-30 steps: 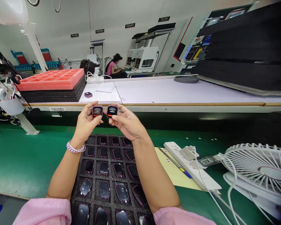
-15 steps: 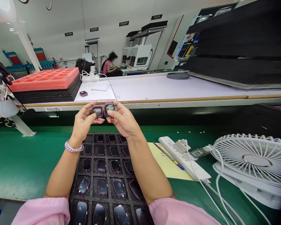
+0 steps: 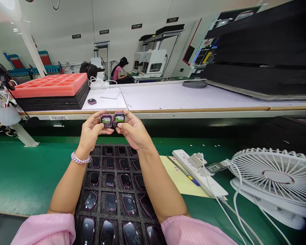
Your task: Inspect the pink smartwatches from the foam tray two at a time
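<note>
My left hand [image 3: 93, 129] grips a small purple-framed smartwatch body [image 3: 106, 120] with its screen lit green and white. Beside it, my right hand [image 3: 132, 127] pinches a second smartwatch body [image 3: 119, 118], also lit, its lower part under my thumb. Both screens face me, held side by side at the front of the raised shelf. Below my forearms lies a black foam tray [image 3: 102, 204], its compartments holding several more such watch bodies [image 3: 111, 202] with dark screens. My right forearm hides part of the tray.
A white power strip [image 3: 199, 172], a pen [image 3: 182, 170] and yellow paper [image 3: 173, 177] lie right of the tray. Further right stands a white fan [image 3: 277, 177] with cables. On the shelf [image 3: 153, 98] are pink foam trays [image 3: 51, 85] and another watch body [image 3: 92, 101]. A person [image 3: 121, 71] sits behind.
The thumb of my right hand has slid down, uncovering more of the right screen. Both hands keep their hold; the view has shifted slightly.
</note>
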`<move>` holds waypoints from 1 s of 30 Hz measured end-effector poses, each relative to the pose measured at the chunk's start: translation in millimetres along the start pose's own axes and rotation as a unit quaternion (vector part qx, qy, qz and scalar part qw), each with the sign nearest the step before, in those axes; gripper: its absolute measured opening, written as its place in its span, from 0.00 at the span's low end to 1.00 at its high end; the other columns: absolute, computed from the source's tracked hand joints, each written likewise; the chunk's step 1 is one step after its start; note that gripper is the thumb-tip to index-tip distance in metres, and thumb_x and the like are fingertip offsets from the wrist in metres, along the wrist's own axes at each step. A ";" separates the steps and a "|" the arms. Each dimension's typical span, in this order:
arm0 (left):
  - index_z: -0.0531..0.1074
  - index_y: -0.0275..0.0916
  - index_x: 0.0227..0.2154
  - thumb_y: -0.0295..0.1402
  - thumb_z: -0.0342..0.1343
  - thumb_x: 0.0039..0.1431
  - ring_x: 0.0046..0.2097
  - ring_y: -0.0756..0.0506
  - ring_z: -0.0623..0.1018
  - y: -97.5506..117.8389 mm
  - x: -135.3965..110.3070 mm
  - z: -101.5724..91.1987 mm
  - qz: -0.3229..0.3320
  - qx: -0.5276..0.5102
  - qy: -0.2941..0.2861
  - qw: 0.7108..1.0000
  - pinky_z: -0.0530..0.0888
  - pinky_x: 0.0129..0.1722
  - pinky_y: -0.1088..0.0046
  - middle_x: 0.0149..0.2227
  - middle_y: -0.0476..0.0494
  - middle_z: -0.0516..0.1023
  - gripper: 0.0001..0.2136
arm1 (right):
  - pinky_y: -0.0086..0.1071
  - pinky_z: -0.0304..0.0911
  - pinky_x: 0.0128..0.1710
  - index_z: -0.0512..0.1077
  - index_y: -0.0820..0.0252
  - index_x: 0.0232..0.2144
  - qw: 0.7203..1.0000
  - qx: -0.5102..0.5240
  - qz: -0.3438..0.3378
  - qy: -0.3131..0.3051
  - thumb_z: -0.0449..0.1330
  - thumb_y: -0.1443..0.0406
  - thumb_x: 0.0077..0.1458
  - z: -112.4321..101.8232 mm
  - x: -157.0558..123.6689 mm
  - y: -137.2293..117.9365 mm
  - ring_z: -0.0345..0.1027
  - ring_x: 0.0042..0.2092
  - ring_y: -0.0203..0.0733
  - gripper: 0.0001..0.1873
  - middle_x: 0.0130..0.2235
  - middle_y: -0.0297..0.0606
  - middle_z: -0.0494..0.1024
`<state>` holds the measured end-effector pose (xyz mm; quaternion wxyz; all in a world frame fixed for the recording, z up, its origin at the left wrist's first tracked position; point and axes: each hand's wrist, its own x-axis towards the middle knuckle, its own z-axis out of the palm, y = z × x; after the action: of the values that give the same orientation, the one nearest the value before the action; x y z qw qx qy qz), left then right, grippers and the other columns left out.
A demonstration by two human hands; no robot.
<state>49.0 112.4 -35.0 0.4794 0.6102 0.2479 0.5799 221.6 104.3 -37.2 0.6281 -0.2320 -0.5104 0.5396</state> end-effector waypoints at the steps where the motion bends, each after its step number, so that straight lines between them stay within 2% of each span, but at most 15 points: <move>1: 0.72 0.39 0.57 0.31 0.58 0.56 0.32 0.48 0.86 0.3 0.6 -0.1 0.000 -0.001 -0.001 1.000 0.87 0.35 0.72 0.46 0.43 0.83 0.24 | 0.27 0.62 0.26 0.73 0.57 0.47 1.000 0.001 0.000 0.001 0.69 0.66 0.42 0.1 0.1 -0.3 0.64 0.27 0.31 0.26 0.36 0.31 0.75; 7: 0.73 0.39 0.56 0.33 0.59 0.54 0.31 0.47 0.85 4.6 13.8 -2.0 0.002 -0.007 -0.012 1.000 0.86 0.34 0.72 0.43 0.44 0.83 0.24 | 0.25 0.65 0.29 0.73 0.56 0.47 1.000 0.010 -0.009 -0.009 0.72 0.64 0.44 1.0 7.8 -5.5 0.66 0.28 0.31 0.26 0.36 0.30 0.76; 10: 0.73 0.40 0.55 0.33 0.60 0.53 0.31 0.46 0.85 11.6 27.3 -5.1 0.016 -0.008 -0.021 1.000 0.85 0.33 0.71 0.41 0.46 0.82 0.24 | 0.27 0.65 0.27 0.73 0.56 0.45 0.999 0.007 -0.034 -0.030 0.75 0.53 0.49 2.4 21.8 -11.5 0.66 0.28 0.32 0.25 0.37 0.32 0.75; 13: 0.74 0.41 0.53 0.32 0.60 0.51 0.32 0.45 0.85 24.3 41.5 -9.2 0.040 -0.008 -0.031 0.999 0.85 0.33 0.69 0.41 0.45 0.81 0.23 | 0.28 0.64 0.26 0.72 0.55 0.44 0.996 -0.016 -0.071 -0.053 0.72 0.42 0.53 6.3 40.2 -21.4 0.66 0.29 0.34 0.29 0.36 0.34 0.73; 18: 0.74 0.44 0.53 0.29 0.61 0.49 0.35 0.45 0.84 50.4 57.2 -12.0 0.100 0.020 -0.051 0.993 0.84 0.37 0.68 0.44 0.44 0.80 0.24 | 0.31 0.62 0.27 0.71 0.51 0.46 0.987 -0.074 -0.119 -0.084 0.72 0.39 0.52 16.4 63.9 -43.1 0.65 0.29 0.36 0.31 0.38 0.34 0.72; 24: 0.73 0.45 0.57 0.26 0.64 0.50 0.38 0.44 0.83 63.4 62.1 -7.6 0.158 0.040 -0.045 0.986 0.83 0.40 0.65 0.45 0.43 0.79 0.29 | 0.32 0.64 0.31 0.69 0.51 0.49 0.978 -0.091 -0.146 -0.115 0.68 0.40 0.57 22.4 63.7 -61.7 0.70 0.36 0.41 0.30 0.42 0.37 0.71; 30: 0.73 0.46 0.56 0.29 0.69 0.51 0.41 0.43 0.83 58.5 59.1 -4.2 0.196 0.061 -0.039 0.978 0.82 0.42 0.64 0.45 0.45 0.77 0.28 | 0.34 0.71 0.36 0.68 0.51 0.55 0.978 -0.129 -0.118 -0.113 0.73 0.59 0.49 21.8 44.9 -72.0 0.72 0.38 0.40 0.32 0.44 0.35 0.72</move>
<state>42.2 140.1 43.3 0.3279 0.6973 0.1393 0.6220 229.3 117.4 49.1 0.5905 -0.1868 -0.6670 0.4141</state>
